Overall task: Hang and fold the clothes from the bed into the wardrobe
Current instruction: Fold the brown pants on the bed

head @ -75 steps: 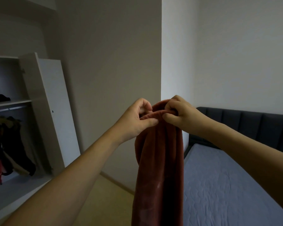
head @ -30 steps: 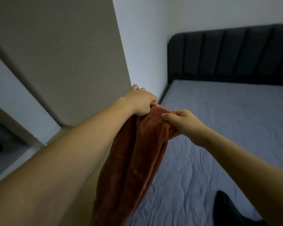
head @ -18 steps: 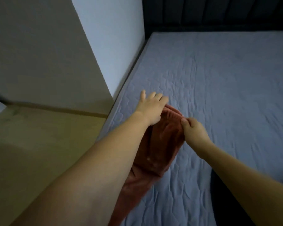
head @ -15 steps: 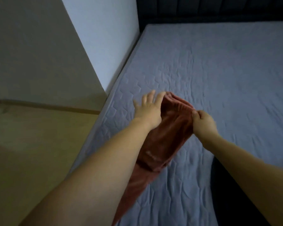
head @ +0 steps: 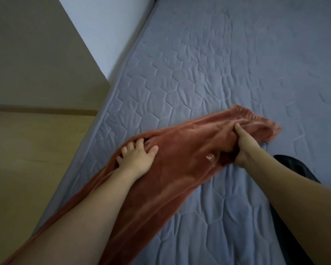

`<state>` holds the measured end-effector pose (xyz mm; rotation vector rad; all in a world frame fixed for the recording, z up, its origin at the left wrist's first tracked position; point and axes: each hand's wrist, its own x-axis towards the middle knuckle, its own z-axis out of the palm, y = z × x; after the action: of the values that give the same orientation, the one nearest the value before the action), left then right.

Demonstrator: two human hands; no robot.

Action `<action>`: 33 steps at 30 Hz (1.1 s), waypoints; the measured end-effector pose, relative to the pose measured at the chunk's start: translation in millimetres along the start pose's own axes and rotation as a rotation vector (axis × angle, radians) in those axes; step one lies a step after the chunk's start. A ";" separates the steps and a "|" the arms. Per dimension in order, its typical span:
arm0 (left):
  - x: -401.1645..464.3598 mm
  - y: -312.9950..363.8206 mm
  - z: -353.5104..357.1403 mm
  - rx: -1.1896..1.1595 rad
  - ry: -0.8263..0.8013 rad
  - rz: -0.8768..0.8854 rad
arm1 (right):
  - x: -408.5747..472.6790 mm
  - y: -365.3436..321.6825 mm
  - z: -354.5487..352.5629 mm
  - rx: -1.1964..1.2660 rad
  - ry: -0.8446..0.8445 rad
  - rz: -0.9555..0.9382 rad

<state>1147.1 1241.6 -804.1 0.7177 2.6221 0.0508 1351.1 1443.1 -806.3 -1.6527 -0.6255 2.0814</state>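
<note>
Rust-red fleece trousers [head: 180, 165] lay stretched diagonally across the bed [head: 227, 73], elastic waistband toward the right of centre in the frame, legs trailing down to the lower left and running off the mattress edge there. Small pale logo on the fabric just left of the right hand.

Left hand [head: 137, 159], centre left of the frame: fingers straight and spread, palm down flat on the trousers near their upper edge, pressing the cloth to the mattress. Nothing pinched or gripped. Left forearm ran over the trouser legs toward the bottom left corner.

Right hand [head: 241, 146], right of centre: fingers tucked under a bunched fold just below the waistband, thumb laid on top, gripping the cloth. Fabric gathered into ridges round the hand.

Bed cover was grey-blue, quilted in a hexagon stitch, filling the upper right and most of the frame. A dark garment [head: 298, 169] lay on the bed at the right edge, partly hidden behind the right forearm; kind could not be told.

Wooden floor [head: 27, 159] at the left of the frame, beside the mattress edge. Beige wall [head: 36, 54] in the upper left; a white wall panel [head: 111, 25] between it and the bed at top centre
</note>
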 end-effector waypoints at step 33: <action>154.1 63.8 -2.5 -0.023 0.359 0.232 | 122.3 -40.0 45.4 -0.024 -0.135 -0.409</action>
<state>1056.7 1373.2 -852.3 1.0888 2.8498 0.3029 1282.2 1541.3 -871.2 -1.2714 -0.9475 1.8956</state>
